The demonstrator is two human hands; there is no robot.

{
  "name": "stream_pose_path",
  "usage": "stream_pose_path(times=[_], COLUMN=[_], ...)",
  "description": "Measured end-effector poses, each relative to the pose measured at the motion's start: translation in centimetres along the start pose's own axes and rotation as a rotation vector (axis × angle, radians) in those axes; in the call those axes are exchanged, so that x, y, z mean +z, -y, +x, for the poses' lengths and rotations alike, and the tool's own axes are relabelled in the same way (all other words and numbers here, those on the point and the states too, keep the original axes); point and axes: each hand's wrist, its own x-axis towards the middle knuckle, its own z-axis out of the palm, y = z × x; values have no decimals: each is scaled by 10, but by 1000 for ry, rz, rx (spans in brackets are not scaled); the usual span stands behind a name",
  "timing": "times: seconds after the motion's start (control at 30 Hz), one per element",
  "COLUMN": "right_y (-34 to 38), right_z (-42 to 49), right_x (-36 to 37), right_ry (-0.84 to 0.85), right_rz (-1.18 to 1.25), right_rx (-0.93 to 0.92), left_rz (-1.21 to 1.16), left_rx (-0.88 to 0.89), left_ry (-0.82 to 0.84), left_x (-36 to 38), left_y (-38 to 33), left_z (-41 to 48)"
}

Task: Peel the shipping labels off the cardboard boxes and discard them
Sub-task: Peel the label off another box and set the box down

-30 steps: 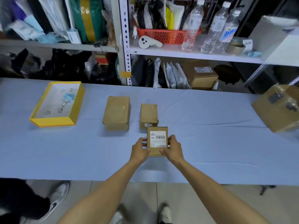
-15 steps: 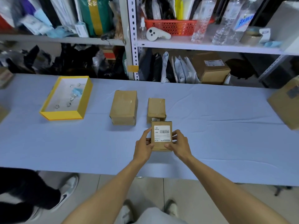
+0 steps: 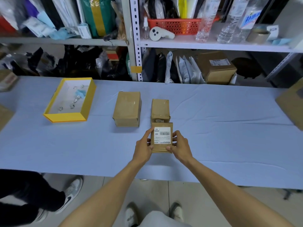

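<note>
A long counter (image 3: 65, 153) draped in pale blue cloth spans the view. Behind it stands metal shelving with a perforated white upright (image 3: 136, 46) and a pale shelf board (image 3: 213, 45) (crowded with clear bottles (image 3: 206, 20), a red basket (image 3: 175, 25) and packets). Dark bags (image 3: 78, 63) fill the lower level. Light floor tiles (image 3: 155, 192) show below the counter's near edge. The light is even and soft.

Fine print on label (image 3: 162, 135) below barcode too small to read. Sides of small box (image 3: 161, 149) covered by left hand (image 3: 142, 148) and right hand (image 3: 180, 145). Bits in yellow tray (image 3: 65, 117) too small to identify. Brown box (image 3: 293, 107) cut off by right edge. Another box (image 3: 6, 81) cut off by left edge, blurred. Bystander's leg (image 3: 24, 194) cut off lower left.
</note>
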Motion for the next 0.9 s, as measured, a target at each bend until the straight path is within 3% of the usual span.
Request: stream_pose_path(times=[0.67, 0.9], right_y=[-6, -6], right_z=[1, 1], right_x=[10, 10], right_ry=[-14, -16], right_rz=[-211, -183], right_rx=[-37, -18], left_rz=[-54, -47], left_rx=[-35, -18], left_ry=[135, 108], left_x=[-9, -4], left_y=[2, 3], left_z=[0, -3])
